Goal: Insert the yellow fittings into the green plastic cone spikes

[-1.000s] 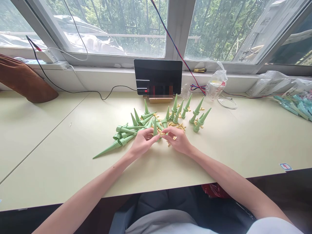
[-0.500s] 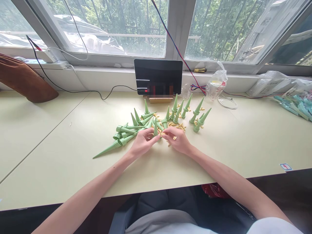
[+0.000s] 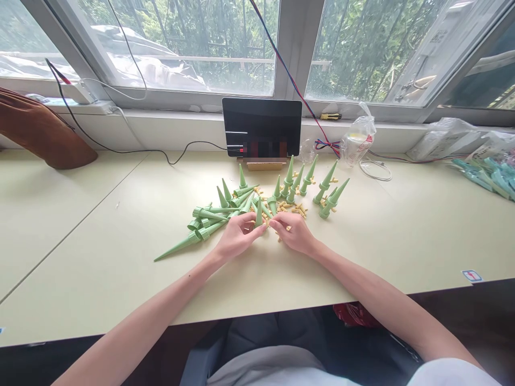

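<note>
My left hand (image 3: 237, 236) is closed around a green plastic watering spike (image 3: 258, 212), its point upward. My right hand (image 3: 295, 231) pinches a small yellow valve (image 3: 267, 222) against the spike's side; the fingers partly cover it. Left of my hands lies a heap of green watering spikes (image 3: 209, 221), several with open ribbed ends towards me. Loose yellow valves (image 3: 300, 209) are scattered just beyond my right hand. Further right, several spikes (image 3: 329, 201) stand tip up on the table with yellow valves on their sides.
A black tablet (image 3: 261, 126) leans on a cardboard stand (image 3: 263, 164) at the back. Behind the standing spikes are a plastic-wrapped roll (image 3: 356, 140) and a coiled white cable (image 3: 376, 170). Bagged light-blue pieces (image 3: 486, 171) lie far right, a brown bag (image 3: 48, 136) far left.
Both hands stay together at nearly the same place. My right fingertips have shifted slightly at the yellow valve. Nothing has been put down.
</note>
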